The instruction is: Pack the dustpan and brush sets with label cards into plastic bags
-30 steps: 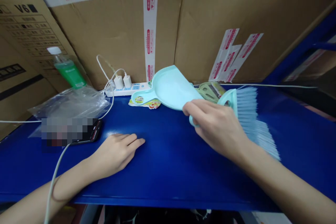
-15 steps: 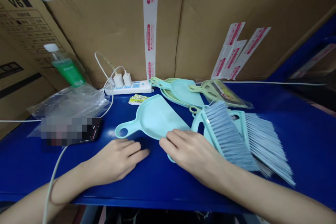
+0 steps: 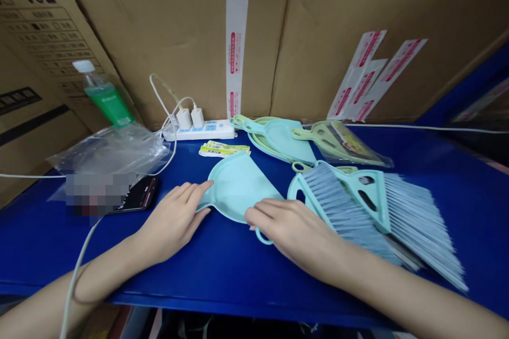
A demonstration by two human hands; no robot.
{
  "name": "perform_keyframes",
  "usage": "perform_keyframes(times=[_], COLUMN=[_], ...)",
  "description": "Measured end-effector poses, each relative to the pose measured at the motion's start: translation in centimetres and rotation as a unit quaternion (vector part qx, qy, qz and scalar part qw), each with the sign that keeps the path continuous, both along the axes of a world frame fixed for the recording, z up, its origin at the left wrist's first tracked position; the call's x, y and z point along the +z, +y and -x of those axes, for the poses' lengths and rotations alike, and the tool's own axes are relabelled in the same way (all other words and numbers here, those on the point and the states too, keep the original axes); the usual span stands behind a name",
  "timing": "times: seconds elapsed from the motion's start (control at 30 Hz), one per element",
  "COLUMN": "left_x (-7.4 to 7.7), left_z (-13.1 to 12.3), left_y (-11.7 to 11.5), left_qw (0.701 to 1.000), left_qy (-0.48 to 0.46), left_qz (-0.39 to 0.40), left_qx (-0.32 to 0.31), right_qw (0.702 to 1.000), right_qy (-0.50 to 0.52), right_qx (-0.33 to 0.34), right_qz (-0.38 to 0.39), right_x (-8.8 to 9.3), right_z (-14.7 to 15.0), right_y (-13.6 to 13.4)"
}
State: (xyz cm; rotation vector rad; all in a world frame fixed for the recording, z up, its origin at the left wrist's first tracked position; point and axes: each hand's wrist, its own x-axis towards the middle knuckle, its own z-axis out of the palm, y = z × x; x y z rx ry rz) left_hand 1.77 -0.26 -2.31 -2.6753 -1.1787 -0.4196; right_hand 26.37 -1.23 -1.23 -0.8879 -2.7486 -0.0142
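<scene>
Behind the back edge of a glossy blue table (image 3: pixel 222 280) stand tall cardboard cartons (image 3: pixel 183 37), matt brown and banded with printed tape. On the table, handling of the sweeping sets appears partway: a green set (image 3: pixel 353 143) lies in a clear sleeve near the back edge, beside loose, overlapping pans (image 3: pixel 286 137), while the pale blue pieces nearer the front are unwrapped or in the hands. The near brush (image 3: pixel 345 212) and the far brush (image 3: pixel 421 222) fan fine, straight, grey-blue bristles toward the right edge. Midway between front and back edges lies the blue dustpan (image 3: pixel 238 185), a smooth, shallow plastic scoop. Its handle is clamped between thumb and fingers of the left hand (image 3: pixel 175 220). The right hand (image 3: pixel 298 235), fingers curled together at the pan's lip, seems to grip the near brush, a looped end showing beneath; whether it also pinches the pan cannot be told. Toward the left edge are a crinkled transparent bag (image 3: pixel 107 153), a white power strip (image 3: pixel 222 130), a leaning bottle (image 3: pixel 111 106) of green liquid, a black phone (image 3: pixel 137 198) and, smallest, flat yellow-green packets (image 3: pixel 222 149).
</scene>
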Motion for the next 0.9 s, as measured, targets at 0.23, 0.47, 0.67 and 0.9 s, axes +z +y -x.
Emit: perform_keyframes(times=[0.23, 0.47, 0.67, 0.9], left_x=[0.1, 0.3, 0.1, 0.5], left_z=[-0.2, -0.4, -0.2, 0.0], left_y=[-0.3, -0.4, -0.6, -0.9], left_qw=[0.999, 0.993, 0.989, 0.993], left_qy=[-0.018, -0.021, -0.022, -0.014], left_qz=[0.025, 0.070, 0.084, 0.103], left_qx=[-0.040, -0.093, -0.117, -0.057], right_qw=[0.995, 0.994, 0.978, 0.984], right_qy=[0.098, 0.062, 0.128, 0.082], right_qx=[0.013, 0.081, 0.096, 0.094], right_qz=[0.006, 0.035, 0.132, 0.126], right_x=[0.8, 0.4, -1.1, 0.2], right_z=[-0.6, 0.0, 0.8, -0.7], right_y=[-0.4, -0.6, 0.0, 0.4])
